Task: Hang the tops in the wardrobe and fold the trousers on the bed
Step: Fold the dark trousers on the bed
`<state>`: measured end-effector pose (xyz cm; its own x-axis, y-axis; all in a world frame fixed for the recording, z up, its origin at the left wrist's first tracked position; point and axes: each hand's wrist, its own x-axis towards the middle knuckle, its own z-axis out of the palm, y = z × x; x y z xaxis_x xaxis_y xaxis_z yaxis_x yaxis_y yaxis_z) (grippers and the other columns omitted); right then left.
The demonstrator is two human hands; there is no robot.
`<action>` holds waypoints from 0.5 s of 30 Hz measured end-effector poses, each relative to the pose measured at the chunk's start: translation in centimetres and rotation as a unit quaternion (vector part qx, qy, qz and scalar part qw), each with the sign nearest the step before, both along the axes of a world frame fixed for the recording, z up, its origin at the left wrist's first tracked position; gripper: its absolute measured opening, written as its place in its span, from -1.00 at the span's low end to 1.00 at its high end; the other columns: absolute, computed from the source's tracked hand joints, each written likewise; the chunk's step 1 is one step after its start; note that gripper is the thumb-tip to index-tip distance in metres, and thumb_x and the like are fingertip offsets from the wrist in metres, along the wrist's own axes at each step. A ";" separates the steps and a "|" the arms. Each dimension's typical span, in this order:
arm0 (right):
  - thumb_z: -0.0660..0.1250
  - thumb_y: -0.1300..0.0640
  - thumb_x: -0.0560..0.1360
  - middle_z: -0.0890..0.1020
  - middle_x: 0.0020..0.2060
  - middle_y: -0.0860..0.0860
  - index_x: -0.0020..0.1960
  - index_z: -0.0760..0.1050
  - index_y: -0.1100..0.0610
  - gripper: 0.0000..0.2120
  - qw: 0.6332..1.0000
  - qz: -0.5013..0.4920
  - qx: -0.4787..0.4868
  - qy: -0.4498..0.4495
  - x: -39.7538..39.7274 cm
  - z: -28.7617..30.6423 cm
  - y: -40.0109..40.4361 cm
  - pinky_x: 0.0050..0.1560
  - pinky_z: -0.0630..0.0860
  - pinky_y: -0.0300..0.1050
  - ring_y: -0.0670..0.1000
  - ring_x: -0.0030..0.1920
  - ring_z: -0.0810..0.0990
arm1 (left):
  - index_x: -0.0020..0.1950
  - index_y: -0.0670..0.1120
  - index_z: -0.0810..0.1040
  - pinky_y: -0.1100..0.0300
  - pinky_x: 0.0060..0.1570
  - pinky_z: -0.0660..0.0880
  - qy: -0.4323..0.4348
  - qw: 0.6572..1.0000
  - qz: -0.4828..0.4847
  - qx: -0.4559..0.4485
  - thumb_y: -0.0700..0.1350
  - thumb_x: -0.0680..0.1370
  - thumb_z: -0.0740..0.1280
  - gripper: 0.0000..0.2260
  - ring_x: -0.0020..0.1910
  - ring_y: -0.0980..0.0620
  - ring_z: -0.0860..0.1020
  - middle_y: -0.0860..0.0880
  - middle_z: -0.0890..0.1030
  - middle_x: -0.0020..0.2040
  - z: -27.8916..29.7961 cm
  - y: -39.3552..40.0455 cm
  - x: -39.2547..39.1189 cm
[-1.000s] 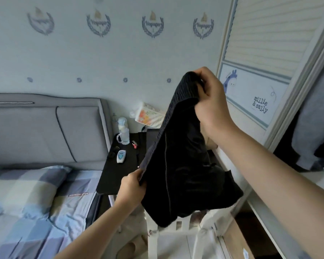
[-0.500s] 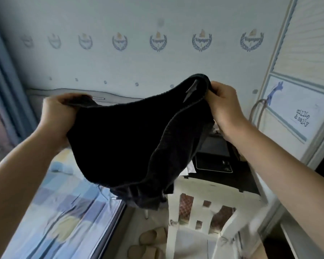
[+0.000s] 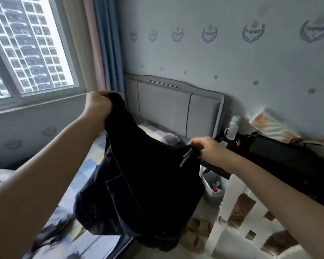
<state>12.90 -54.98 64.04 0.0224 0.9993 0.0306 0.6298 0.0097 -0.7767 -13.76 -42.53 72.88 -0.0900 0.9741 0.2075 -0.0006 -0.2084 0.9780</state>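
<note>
Black trousers (image 3: 150, 184) held up by the waistband, left hand (image 3: 98, 104) fingers clamped on one end — right hand (image 3: 207, 151) fingers pinching the other, bed (image 3: 86, 165) below the fingers

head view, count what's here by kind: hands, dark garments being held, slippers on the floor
hands: 2, left and right
dark garment held up between them: 1
slippers on the floor: 2
total: 5

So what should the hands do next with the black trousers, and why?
Probably lower them flat onto the bed. Both the left hand and right hand grip the trousers at the waistband, spread wide and hanging in the air beside the bed, not yet folded.
</note>
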 end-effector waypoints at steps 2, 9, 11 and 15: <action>0.26 0.39 0.47 0.62 -0.21 0.03 -0.08 0.55 0.09 -0.77 0.998 0.010 -0.057 -0.003 -1.4 -1.4 1.3 -0.08 0.46 -0.14 -0.04 -0.18 0.54 | -0.30 -0.03 0.62 0.11 -0.27 0.63 0.005 0.999 0.050 -0.008 -0.33 0.29 0.04 -0.61 -0.21 -0.16 0.66 -0.12 0.67 -0.27 -0.9 0.5 -1.5; 0.46 -0.07 0.39 0.51 0.08 -0.18 0.33 0.29 -0.08 -0.42 0.970 0.200 -0.137 -0.006 -13.3 -8.1 8.3 -0.07 0.49 -0.31 -0.14 0.12 0.52 | -0.13 0.03 0.48 -0.23 0.03 0.58 0.062 0.996 0.058 0.005 -0.20 0.17 -0.04 -0.58 0.06 -0.29 0.58 -0.29 0.57 0.09 -2.9 1.5 -5.9; 0.40 -0.05 0.45 0.57 0.03 -0.09 0.25 0.38 0.02 -0.57 0.967 0.210 -0.108 -0.096 -16.5 -11.4 10.8 -0.11 0.52 -0.20 0.00 0.08 0.57 | -0.11 0.00 0.51 -0.17 0.01 0.60 0.081 0.996 0.046 0.005 -0.21 0.17 -0.04 -0.55 0.05 -0.26 0.59 -0.28 0.58 0.08 -3.1 2.8 -7.4; 0.29 0.09 0.53 0.61 -0.06 0.05 0.14 0.47 0.10 -0.80 0.979 0.120 -0.062 -0.150 -18.7 -13.8 15.4 -0.07 0.53 -0.03 0.13 -0.03 0.59 | -0.14 0.00 0.55 -0.01 -0.08 0.63 0.138 0.990 0.037 -0.011 -0.35 0.34 0.00 -0.60 0.00 -0.20 0.62 -0.16 0.61 -0.04 -3.3 7.1 -11.9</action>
<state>-5.83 -39.54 50.27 -0.2057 0.9708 -0.1231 0.8211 0.1027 -0.5615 -25.61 -35.48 69.59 -0.1038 0.9715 0.2130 0.2816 -0.1767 0.9431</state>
